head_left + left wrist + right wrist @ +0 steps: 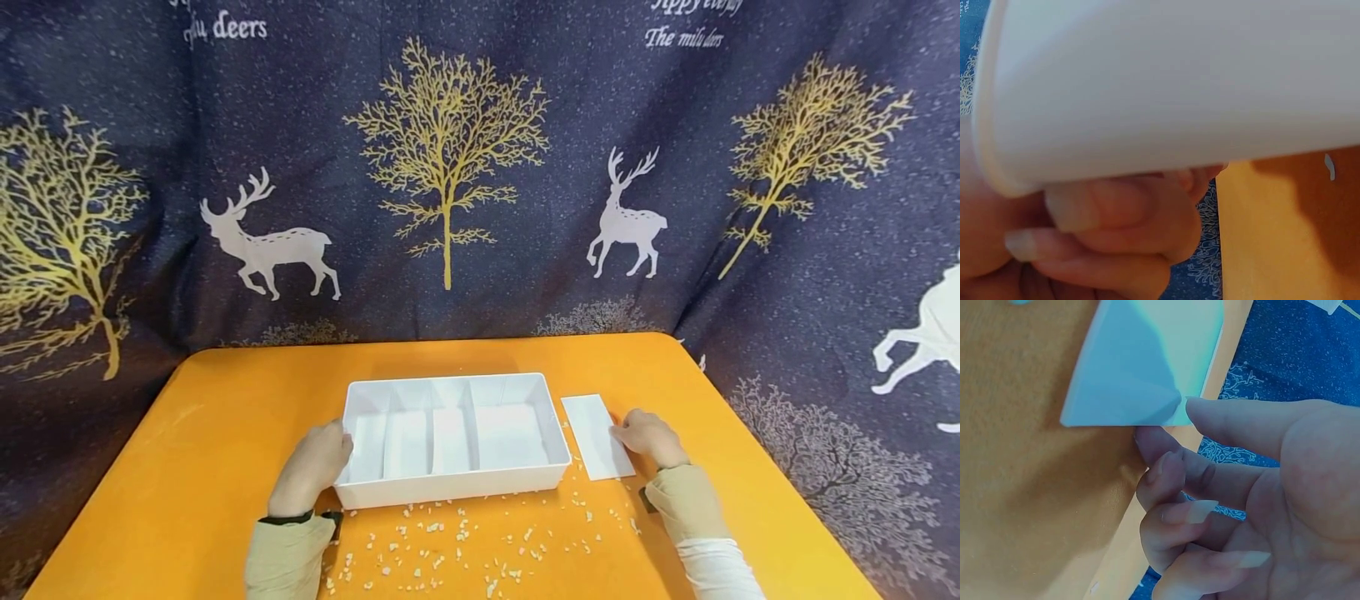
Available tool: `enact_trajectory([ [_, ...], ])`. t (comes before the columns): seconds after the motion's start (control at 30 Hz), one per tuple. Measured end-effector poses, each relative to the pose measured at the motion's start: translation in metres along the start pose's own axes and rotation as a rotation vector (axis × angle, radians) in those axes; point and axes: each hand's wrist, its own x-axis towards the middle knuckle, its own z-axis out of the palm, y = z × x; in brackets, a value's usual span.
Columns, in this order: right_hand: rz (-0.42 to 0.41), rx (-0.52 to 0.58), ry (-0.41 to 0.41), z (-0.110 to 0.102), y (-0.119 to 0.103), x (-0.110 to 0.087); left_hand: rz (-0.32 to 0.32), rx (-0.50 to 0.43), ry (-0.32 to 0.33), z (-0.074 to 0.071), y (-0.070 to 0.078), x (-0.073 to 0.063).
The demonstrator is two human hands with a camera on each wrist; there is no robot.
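A white divided box [450, 483] sits on the orange table, its inside split by several upright walls. My left hand [322, 458] grips the box's left wall. In the left wrist view, curled fingers [1116, 209] press against the edge of the white box wall [1166, 94]. To the right of the box is a thin white rectangular panel [597, 437]. My right hand [651, 435] pinches the panel's right edge. The right wrist view shows the thumb [1235, 419] on the panel's face [1129, 375] and the index fingertip partly hidden behind its edge.
Many small pale crumbs [435, 527] are scattered over the orange table [187, 467], mostly in front of the box and near the panel. A dark blue cloth [480, 308] with deer and trees hangs behind the table and along its right side.
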Motion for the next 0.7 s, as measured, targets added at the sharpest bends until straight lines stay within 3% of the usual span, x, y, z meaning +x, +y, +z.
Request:
enact_trajectory([
  [0.43,-0.004,0.008,0.012,0.0012,0.0016,-0.0019,-0.006,-0.004,-0.008,0.0012,-0.0011,0.0006],
  [0.7,-0.048,0.031,0.037,-0.0008,-0.0031,-0.0001,-0.009,-0.012,-0.009,0.0013,-0.0008,0.0004],
])
